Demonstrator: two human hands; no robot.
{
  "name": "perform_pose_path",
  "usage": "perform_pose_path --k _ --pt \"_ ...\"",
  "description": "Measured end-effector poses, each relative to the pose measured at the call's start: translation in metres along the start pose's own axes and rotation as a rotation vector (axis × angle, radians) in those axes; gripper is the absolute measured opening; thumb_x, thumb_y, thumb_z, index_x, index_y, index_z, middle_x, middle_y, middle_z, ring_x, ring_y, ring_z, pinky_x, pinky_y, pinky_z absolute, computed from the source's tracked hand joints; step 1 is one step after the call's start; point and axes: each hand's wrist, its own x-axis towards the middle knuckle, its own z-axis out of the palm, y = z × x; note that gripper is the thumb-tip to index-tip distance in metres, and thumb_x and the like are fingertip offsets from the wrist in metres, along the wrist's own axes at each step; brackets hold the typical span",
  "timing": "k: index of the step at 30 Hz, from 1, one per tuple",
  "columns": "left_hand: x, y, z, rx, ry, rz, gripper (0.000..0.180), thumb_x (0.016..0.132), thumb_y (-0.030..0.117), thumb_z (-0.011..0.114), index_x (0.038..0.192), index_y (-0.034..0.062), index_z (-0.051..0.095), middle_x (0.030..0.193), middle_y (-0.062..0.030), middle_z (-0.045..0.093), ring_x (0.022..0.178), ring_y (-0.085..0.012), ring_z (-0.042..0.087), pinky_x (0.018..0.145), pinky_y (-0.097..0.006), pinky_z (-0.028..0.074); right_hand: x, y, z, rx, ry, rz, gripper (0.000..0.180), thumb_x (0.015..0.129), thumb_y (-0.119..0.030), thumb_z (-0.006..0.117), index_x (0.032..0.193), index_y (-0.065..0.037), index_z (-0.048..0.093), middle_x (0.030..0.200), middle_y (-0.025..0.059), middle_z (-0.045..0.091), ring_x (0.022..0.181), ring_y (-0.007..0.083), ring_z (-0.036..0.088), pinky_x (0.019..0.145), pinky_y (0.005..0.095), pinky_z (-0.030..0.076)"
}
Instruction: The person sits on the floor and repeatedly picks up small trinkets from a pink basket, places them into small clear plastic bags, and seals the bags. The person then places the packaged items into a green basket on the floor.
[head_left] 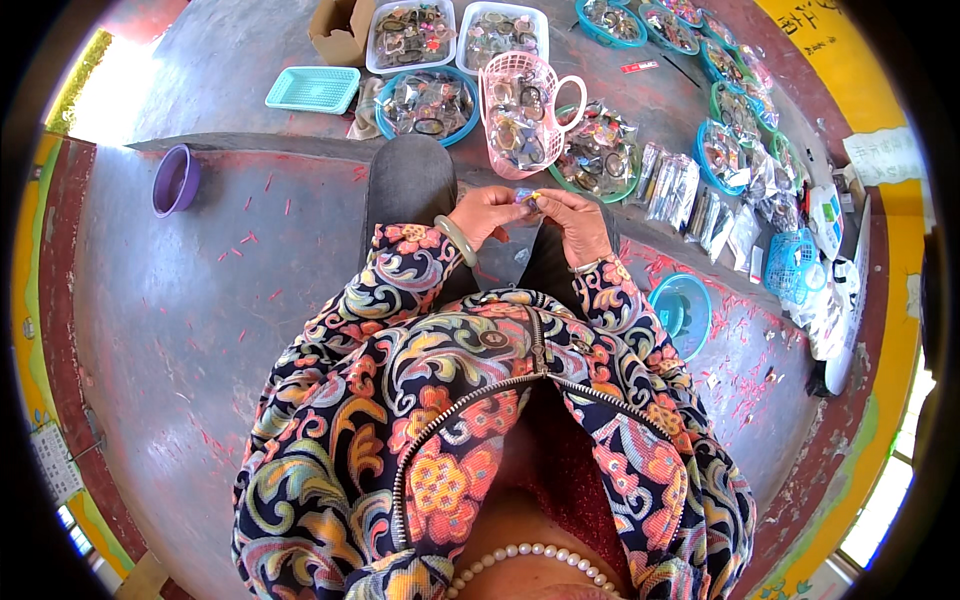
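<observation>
Between the fingertips of both hands is a small item, bluish-purple with a touch of yellow; it is too small for me to tell its kind. My left hand, with a pale bangle on its wrist, pinches it from the left. From the right, the thumb and fingers of my right hand close on it too. Both hands meet above and between my knees. Just beyond them stands a pink plastic basket with a looped handle, holding bagged hair ties or bracelets.
Beyond my left knee are a blue round basket, a turquoise tray, two white tubs and a cardboard box. Several filled baskets and plastic packets line the right. A purple basin and a teal basin flank me.
</observation>
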Motion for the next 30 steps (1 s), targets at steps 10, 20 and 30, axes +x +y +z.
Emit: perform_pose_path --k 10,20,30 --pt "0.007 -0.011 -0.009 -0.041 0.034 0.019 0.020 0.074 0.019 0.062 0.084 0.0020 0.060 0.079 -0.0049 0.062 0.063 -0.0059 0.054 0.044 -0.017 0.036 0.005 0.005 0.002 -0.101 -0.047 -0.064 0.015 0.076 -0.012 0.063 0.082 0.000 0.057 0.072 0.0006 0.057 0.065 0.0054 0.049 0.057 0.0182 0.037" --pt "0.001 -0.003 -0.003 -0.144 0.005 -0.023 0.022 0.078 0.017 0.058 0.093 0.0018 0.057 0.082 -0.0044 0.062 0.074 -0.0093 0.059 0.044 -0.018 0.040 0.005 0.002 0.001 -0.099 -0.054 -0.049 0.013 0.075 -0.007 0.061 0.083 0.001 0.057 0.075 0.0021 0.057 0.064 0.0060 0.049 0.058 0.0190 0.038" --pt "0.001 -0.003 -0.002 -0.046 0.089 0.049 0.021 0.080 0.019 0.056 0.091 0.0015 0.058 0.081 -0.0046 0.062 0.072 -0.0094 0.059 0.046 -0.019 0.039 0.004 0.000 0.004 -0.111 -0.061 -0.037 0.015 0.076 -0.013 0.062 0.084 -0.001 0.057 0.074 0.0007 0.058 0.066 0.0059 0.051 0.059 0.0182 0.038"
